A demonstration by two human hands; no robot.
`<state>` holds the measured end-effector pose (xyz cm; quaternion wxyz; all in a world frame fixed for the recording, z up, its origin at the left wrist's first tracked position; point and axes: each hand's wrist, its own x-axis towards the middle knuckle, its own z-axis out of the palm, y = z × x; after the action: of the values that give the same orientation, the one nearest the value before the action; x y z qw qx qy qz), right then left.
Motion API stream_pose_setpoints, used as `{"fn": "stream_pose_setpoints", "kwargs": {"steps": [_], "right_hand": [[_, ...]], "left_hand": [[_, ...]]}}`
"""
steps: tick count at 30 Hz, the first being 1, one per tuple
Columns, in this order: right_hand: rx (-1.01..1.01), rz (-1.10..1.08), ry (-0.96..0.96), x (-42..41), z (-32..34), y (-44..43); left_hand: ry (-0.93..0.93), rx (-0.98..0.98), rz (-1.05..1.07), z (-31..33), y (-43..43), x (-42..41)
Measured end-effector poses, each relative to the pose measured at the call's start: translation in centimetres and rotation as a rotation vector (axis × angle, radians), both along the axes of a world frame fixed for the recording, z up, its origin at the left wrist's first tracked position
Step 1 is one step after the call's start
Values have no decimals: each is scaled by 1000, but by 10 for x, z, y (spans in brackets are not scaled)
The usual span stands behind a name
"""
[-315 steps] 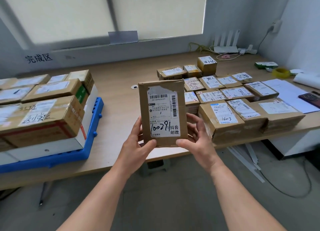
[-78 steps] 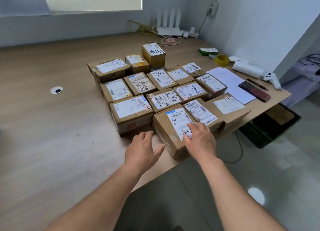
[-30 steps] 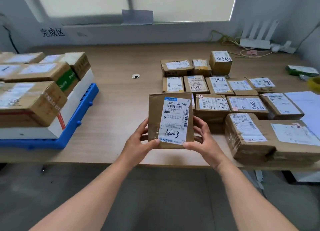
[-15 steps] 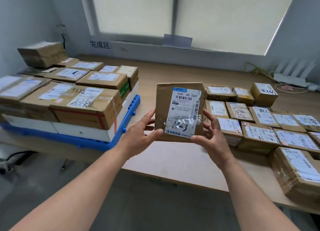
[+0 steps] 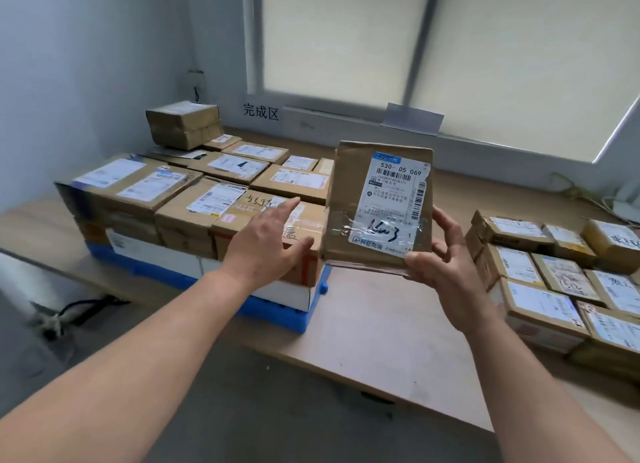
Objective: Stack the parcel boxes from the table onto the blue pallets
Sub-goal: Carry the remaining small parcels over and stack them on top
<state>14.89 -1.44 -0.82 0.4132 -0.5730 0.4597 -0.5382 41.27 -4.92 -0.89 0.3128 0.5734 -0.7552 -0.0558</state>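
Right hand (image 5: pixel 446 265): fingers curled round lower right corner of 1 parcel box (image 5: pixel 381 206), held upright above tabletop (image 5: pixel 381 331). Left hand (image 5: pixel 266 244): fingers straight, holding nothing, just left of it, before stacked boxes (image 5: pixel 194 199) on blue pallet (image 5: pixel 277 315).

Diffuse daylight enters through the drawn roller blind (image 5: pixel 485 64). The blind is the brightest area, nearly blown out, with no texture. Below it the bench (image 5: pixel 363 324) is evenly lit, mid-bright. Left of the blind the wall (image 5: pixel 86 64) falls to a cool grey-blue.

Shadows are soft: a faint one under the blue pallet (image 5: pixel 284 320), and a darker floor (image 5: pixel 242 410) beneath the bench. Glare streaks the clear tape on the parcel (image 5: pixel 349 202) below the blind, though its label print is sharp.

Wide-angle distortion: the blind's frame leans and the left forearm (image 5: pixel 138 376) looks stretched. The boxes (image 5: pixel 554 289) below and right of the blind look soft.
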Motion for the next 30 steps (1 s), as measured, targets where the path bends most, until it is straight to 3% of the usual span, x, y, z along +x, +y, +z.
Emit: {"fn": "stream_pose_setpoints", "kwargs": {"steps": [7, 30], "right_hand": [[20, 75, 21, 45, 6, -36], [72, 106, -63, 147, 11, -257]], "left_hand": [[-102, -96, 85, -3, -27, 46], [-271, -87, 192, 14, -221, 157]]}}
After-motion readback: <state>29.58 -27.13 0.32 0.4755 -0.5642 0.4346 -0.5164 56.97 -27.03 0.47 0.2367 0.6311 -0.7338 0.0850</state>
